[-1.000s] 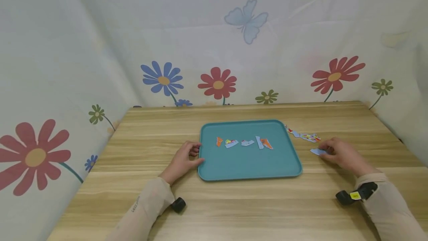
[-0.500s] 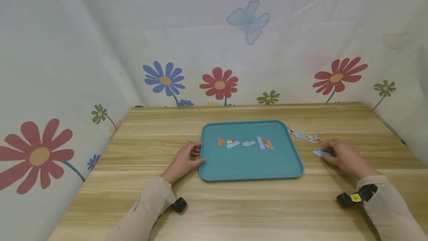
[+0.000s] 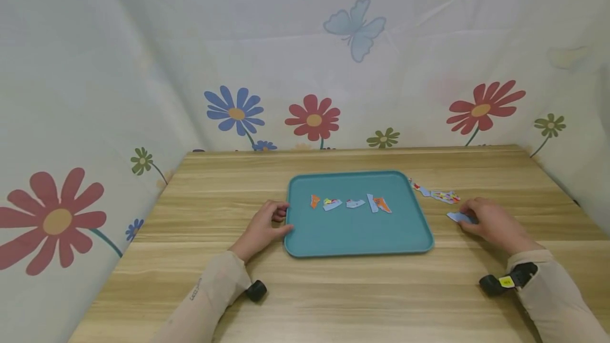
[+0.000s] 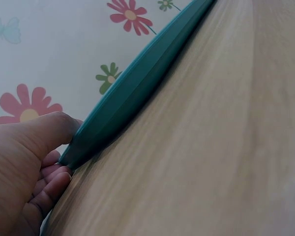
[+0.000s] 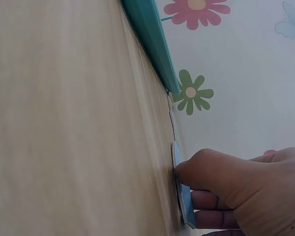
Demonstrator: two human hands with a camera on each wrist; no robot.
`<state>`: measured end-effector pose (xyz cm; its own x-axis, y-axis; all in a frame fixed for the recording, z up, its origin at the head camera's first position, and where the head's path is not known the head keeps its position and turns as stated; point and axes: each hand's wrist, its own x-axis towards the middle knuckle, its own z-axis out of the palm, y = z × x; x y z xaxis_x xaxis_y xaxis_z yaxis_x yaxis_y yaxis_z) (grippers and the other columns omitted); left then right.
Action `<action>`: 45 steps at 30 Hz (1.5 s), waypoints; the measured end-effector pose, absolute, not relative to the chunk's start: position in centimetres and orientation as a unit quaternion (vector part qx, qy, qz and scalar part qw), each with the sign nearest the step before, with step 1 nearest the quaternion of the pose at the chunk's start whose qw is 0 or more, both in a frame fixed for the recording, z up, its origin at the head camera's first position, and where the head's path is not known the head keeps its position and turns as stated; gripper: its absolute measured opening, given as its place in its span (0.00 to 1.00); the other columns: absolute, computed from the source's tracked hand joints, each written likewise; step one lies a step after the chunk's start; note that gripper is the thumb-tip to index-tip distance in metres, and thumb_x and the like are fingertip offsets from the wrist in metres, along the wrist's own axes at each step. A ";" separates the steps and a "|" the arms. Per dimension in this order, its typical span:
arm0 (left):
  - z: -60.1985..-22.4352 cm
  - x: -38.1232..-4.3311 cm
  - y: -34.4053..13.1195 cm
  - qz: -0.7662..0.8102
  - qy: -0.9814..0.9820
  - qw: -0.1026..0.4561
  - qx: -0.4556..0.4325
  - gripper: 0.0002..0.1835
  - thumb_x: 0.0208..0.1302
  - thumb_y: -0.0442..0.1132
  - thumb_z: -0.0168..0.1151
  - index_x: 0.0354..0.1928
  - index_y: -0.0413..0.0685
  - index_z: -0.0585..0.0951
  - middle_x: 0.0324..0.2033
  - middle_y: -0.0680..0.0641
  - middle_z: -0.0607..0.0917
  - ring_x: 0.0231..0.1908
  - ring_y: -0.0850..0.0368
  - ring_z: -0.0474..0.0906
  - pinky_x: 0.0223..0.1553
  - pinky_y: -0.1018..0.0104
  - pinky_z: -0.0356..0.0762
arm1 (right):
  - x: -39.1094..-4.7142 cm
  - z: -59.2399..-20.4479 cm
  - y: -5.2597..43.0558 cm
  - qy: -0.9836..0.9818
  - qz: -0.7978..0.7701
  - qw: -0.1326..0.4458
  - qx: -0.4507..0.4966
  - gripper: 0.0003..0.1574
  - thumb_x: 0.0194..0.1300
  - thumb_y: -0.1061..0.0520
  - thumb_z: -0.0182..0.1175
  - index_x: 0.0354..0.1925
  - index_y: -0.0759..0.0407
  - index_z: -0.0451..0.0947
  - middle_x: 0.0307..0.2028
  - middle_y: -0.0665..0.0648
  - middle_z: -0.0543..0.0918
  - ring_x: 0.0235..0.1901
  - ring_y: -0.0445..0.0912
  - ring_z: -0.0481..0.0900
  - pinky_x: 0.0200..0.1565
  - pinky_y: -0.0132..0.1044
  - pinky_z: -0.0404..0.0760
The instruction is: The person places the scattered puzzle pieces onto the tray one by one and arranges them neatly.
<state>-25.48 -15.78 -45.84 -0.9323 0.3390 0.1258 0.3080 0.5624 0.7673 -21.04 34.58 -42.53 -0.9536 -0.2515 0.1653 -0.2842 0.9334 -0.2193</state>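
A teal tray (image 3: 357, 234) lies on the wooden table. At its left rim, my left hand (image 3: 259, 229) holds the edge, thumb and curled fingers against it; the left wrist view shows the thumb (image 4: 56, 129) on the rim. Several irregular cut pieces are on the tray: a small orange one (image 3: 315, 201), a blue one with yellow and red (image 3: 331, 205), a pale blue one (image 3: 355, 204), and a blue strip (image 3: 371, 203) beside an orange one (image 3: 383, 205). Right of the tray, my right hand (image 3: 491, 224) pinches a light blue card piece (image 5: 184, 196) against the table.
A multicoloured piece (image 3: 445, 196) lies just behind the right hand. A red and blue piece (image 3: 420, 188) sits close to the tray's right rim. Behind the wooden table (image 3: 362, 295) hangs a white curtain (image 3: 267, 41) printed with flowers and a butterfly.
The head view has shifted slightly. Both hands stay in place, the left at the tray's rim and the right on the light blue card piece.
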 end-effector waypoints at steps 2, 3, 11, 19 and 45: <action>-45.8 -25.5 -15.8 0.431 0.883 0.018 0.184 0.28 0.58 0.36 0.69 0.60 0.37 0.72 0.50 0.41 0.76 0.47 0.52 0.76 0.53 0.59 0.79 | -21.0 -42.5 34.6 -0.981 0.120 0.068 0.137 0.14 0.55 0.58 0.67 0.36 0.68 0.80 0.31 0.58 0.81 0.31 0.48 0.77 0.36 0.45 0.78; -45.9 -25.6 -15.8 0.431 0.883 0.019 0.184 0.28 0.58 0.36 0.69 0.60 0.37 0.72 0.51 0.42 0.76 0.47 0.52 0.76 0.53 0.60 0.79 | -20.9 -42.5 34.6 -0.981 0.120 0.067 0.136 0.14 0.55 0.58 0.67 0.36 0.67 0.80 0.31 0.58 0.81 0.32 0.48 0.77 0.36 0.45 0.78; -45.8 -25.7 -15.7 0.430 0.884 0.016 0.185 0.28 0.58 0.36 0.69 0.60 0.37 0.72 0.49 0.42 0.76 0.47 0.52 0.76 0.53 0.60 0.79 | -20.9 -41.6 34.5 -0.979 0.154 0.058 0.116 0.14 0.55 0.60 0.67 0.38 0.69 0.80 0.31 0.59 0.82 0.31 0.48 0.77 0.33 0.41 0.78; -45.9 -25.6 -15.9 0.432 0.883 0.016 0.185 0.28 0.58 0.36 0.69 0.60 0.37 0.72 0.50 0.42 0.76 0.48 0.52 0.77 0.53 0.61 0.79 | -20.9 -39.8 33.3 -0.980 0.151 0.066 0.113 0.15 0.55 0.59 0.67 0.38 0.69 0.80 0.30 0.59 0.82 0.31 0.49 0.78 0.34 0.44 0.79; -45.8 -26.0 -15.9 0.428 0.882 0.016 0.197 0.29 0.58 0.36 0.69 0.60 0.36 0.72 0.50 0.40 0.75 0.48 0.51 0.76 0.54 0.60 0.79 | -21.2 -36.7 27.2 -0.976 0.122 0.070 0.165 0.17 0.54 0.54 0.70 0.39 0.63 0.80 0.33 0.56 0.81 0.34 0.49 0.78 0.35 0.42 0.82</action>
